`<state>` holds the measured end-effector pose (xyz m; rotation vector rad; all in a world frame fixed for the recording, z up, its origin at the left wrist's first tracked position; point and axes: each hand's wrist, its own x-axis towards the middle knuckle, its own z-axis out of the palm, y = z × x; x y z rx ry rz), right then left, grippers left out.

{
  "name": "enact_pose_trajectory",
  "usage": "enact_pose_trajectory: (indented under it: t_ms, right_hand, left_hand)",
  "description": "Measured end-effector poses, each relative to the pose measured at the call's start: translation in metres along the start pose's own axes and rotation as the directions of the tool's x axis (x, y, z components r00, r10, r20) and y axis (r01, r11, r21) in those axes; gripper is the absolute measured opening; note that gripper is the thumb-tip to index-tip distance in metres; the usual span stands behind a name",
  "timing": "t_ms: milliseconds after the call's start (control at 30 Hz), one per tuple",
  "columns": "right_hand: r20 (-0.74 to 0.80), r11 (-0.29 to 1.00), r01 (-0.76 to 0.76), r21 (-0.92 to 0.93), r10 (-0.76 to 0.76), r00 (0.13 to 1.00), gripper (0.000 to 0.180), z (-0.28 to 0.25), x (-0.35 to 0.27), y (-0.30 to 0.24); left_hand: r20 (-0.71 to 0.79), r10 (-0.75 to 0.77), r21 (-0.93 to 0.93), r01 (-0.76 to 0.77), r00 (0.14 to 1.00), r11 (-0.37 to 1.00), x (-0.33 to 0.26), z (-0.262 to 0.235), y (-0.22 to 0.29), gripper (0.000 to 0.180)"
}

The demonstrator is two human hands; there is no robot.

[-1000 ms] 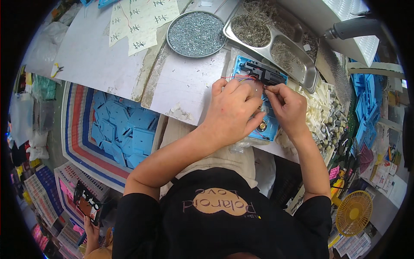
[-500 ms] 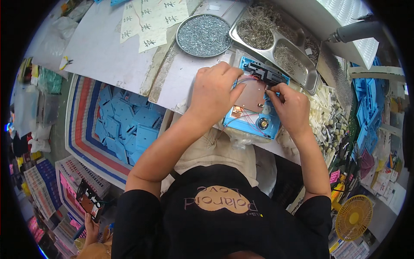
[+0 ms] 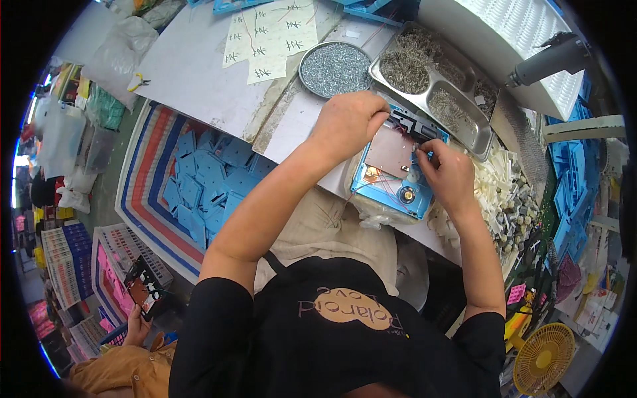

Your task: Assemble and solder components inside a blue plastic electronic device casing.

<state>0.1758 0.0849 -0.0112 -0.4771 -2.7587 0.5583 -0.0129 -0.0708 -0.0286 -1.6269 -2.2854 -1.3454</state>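
Observation:
A light-blue plastic casing (image 3: 379, 192) lies on a plastic bag at the bench edge in front of me. Inside it are a brown circuit board (image 3: 387, 154), a black plastic mechanism (image 3: 413, 124) along the far side, thin red and blue wires and a round metal-centred part (image 3: 407, 194). My left hand (image 3: 350, 124) is closed at the casing's far left corner, thumb and fingers pinched beside the black mechanism. My right hand (image 3: 448, 174) pinches at the board's right edge, near the mechanism's lower end. Whatever sits between either hand's fingertips is too small or hidden to name.
A round tray of small metal pieces (image 3: 336, 48) and a compartmented steel tray (image 3: 479, 136) with springs stand beyond. White plastic parts (image 3: 494, 174) heap at right, below an electric screwdriver (image 3: 551, 61). A striped bag (image 3: 142, 189) holds blue panels at left. Another person's hand (image 3: 137, 326) holds a board lower left.
My left hand has gone from a spread thumb over the board's left side to a pinch at the casing's far corner. My right hand stays at the board's right edge. The view has shifted slightly.

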Motion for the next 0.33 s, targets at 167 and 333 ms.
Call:
enact_pose_trajectory:
  t_ms: [167,333]
  right_hand:
    - [-0.122,0.993,0.112,-0.033,-0.116,0.986,0.011,0.008,-0.002,0.004]
    - [-0.113,0.984,0.146,-0.105,-0.157,0.981,0.013,0.01,-0.005,0.009]
  left_hand:
    - [-0.011,-0.028,-0.033,0.028,1.0,0.999,-0.001,-0.003,0.001,0.013]
    - [-0.006,-0.099,-0.045,0.099,0.995,0.994,-0.013,0.0,0.004,0.015]
